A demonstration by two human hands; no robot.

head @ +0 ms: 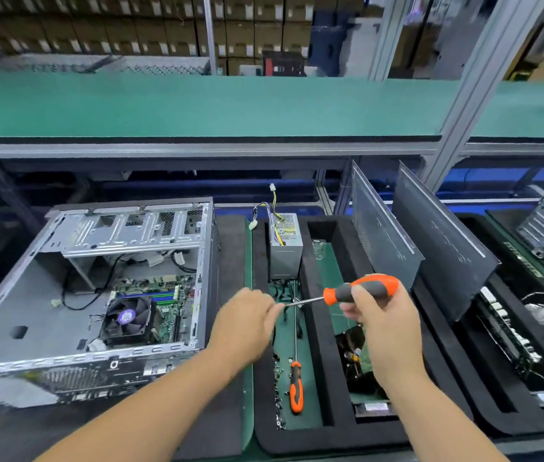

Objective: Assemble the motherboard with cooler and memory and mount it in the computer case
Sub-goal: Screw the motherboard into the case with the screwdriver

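Note:
An open computer case (24,315) lies on its side at the left. Inside it sits the green motherboard (177,315) with a black fan cooler (127,320) and memory sticks (150,295) on it. My right hand (383,321) grips the orange-and-grey handle of a screwdriver (360,290), held level over the tray. My left hand (247,323) pinches at the tip of its metal shaft; I cannot tell whether a screw is between the fingers.
A black foam tray (317,438) holds a second orange screwdriver (295,385), loose screws (278,388), a grey power supply (284,248) with cables, and two leaning side panels (443,248). Another tray with parts (510,335) lies at the right. A green shelf (197,105) runs overhead.

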